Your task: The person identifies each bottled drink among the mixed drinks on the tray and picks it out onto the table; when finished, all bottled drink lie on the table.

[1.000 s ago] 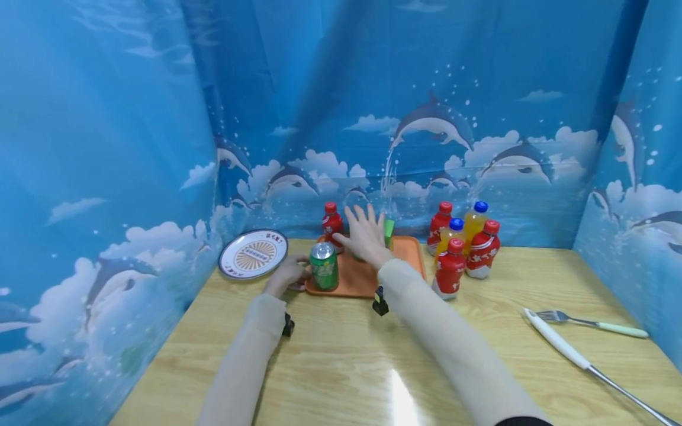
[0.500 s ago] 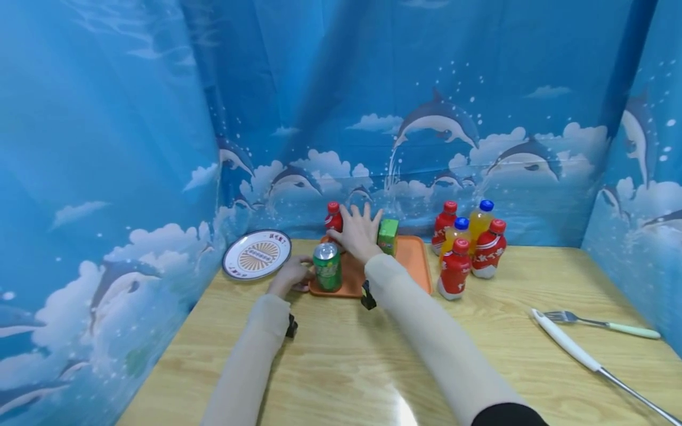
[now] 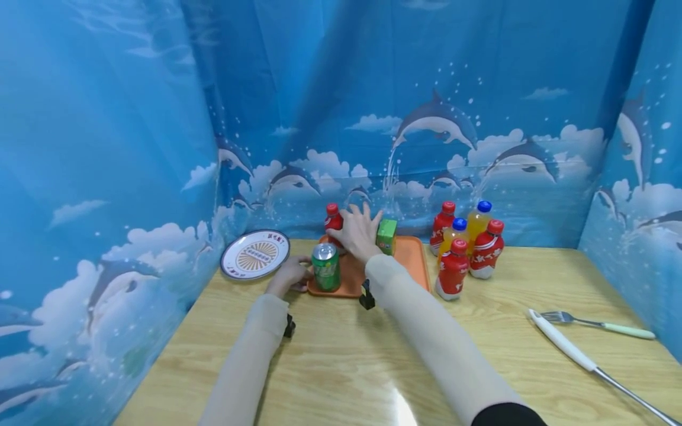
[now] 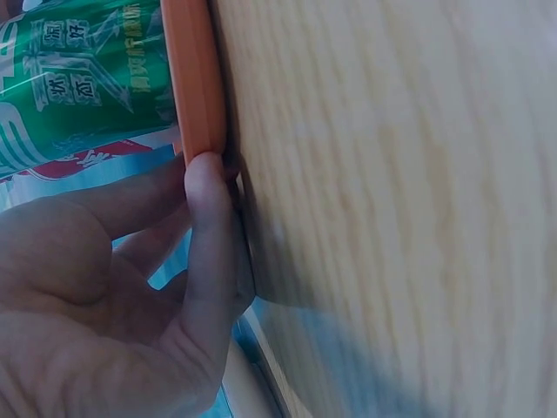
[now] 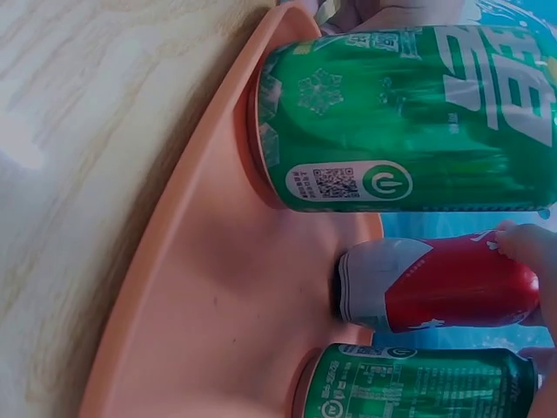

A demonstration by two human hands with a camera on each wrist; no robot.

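My left hand (image 3: 290, 276) pinches the left front corner of an orange tray (image 3: 410, 260), its thumb on the rim in the left wrist view. Just beside it, a green drink can (image 3: 327, 271) stands upright on the tray. My right hand (image 3: 359, 232) reaches over the tray with its fingers spread. In the right wrist view its thumb touches the upper part of a red bottle (image 5: 444, 283). Close by its fingers is a second green can (image 5: 418, 383), hidden under the hand in the head view. A green box (image 3: 386, 236) stands right of this hand.
A white patterned plate (image 3: 256, 254) lies behind left of the tray. Right of the tray stand several bottles: red ones (image 3: 453, 270) and yellow ones with blue caps (image 3: 478, 223). A fork (image 3: 597, 323) and a white-handled utensil (image 3: 570, 346) lie at the right. A dolphin-print curtain (image 3: 341, 118) surrounds the table.
My right hand has moved left, towards the red bottle, and uncovered the green box. The left hand stays at the tray corner. The head view has shifted slightly.
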